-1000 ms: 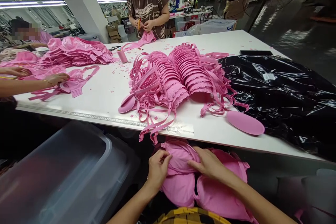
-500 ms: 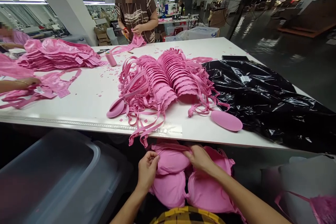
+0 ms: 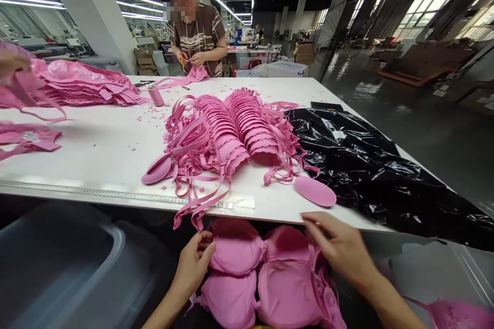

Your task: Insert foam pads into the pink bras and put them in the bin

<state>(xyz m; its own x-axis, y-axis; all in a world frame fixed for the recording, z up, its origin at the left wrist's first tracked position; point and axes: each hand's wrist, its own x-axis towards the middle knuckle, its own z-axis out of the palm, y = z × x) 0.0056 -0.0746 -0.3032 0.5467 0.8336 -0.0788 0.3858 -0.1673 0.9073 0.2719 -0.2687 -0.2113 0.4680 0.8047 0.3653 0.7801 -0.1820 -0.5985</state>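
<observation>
Two pink bras lie one above the other below the table edge, the upper bra [image 3: 237, 249] partly over the lower bra [image 3: 289, 293], their cups facing up. My left hand [image 3: 195, 259] is closed at the left edge of the upper bra, thumb and fingers pinching its border. Off the bras, my right hand [image 3: 339, 241] is open, its fingers stretched toward the table's front edge. Just beyond those fingertips rests a loose pink bra pad [image 3: 315, 191]. A second, folded pad [image 3: 157, 169] lies on the left beside a nested stack of pink bras [image 3: 227, 139] with dangling straps.
Black plastic sheeting [image 3: 370, 164] covers the right of the white table [image 3: 96, 159]. A pink thread cone [image 3: 156, 96] and another bra pile [image 3: 88, 82] are farther back. A co-worker [image 3: 196, 36] stands opposite with scissors. Translucent bins [image 3: 69, 272] flank me below.
My right hand has let go of the upper bra and moved right and up, its fingers spreading. The upper bra now lies flatter. At far left, another person's hand has lifted a pink garment.
</observation>
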